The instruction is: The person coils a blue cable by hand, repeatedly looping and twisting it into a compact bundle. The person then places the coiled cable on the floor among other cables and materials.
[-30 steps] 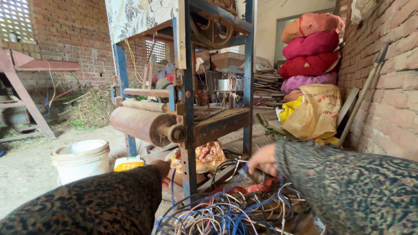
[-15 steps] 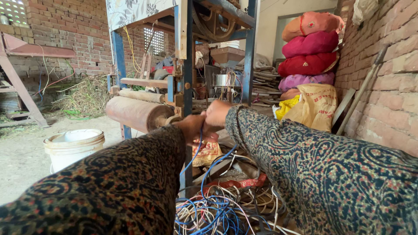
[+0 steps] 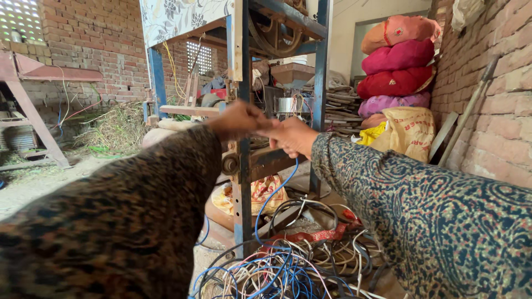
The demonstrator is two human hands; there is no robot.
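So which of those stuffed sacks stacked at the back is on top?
The orange-pink sack tops the stack; the magenta sack, red sack and pale purple sack lie beneath it.

Both arms stretched forward at chest height, left hand (image 3: 235, 119) and right hand (image 3: 293, 135) meeting, fingers pinched together, sleeves patterned.

Daylit, even exposure. Bright light through lattice vents (image 3: 16, 19) upper left and the far doorway (image 3: 354, 39), slightly blown out. Soft shadows under the blue frame (image 3: 242, 182). Near sleeves blurred, wide-angle stretch at edges.
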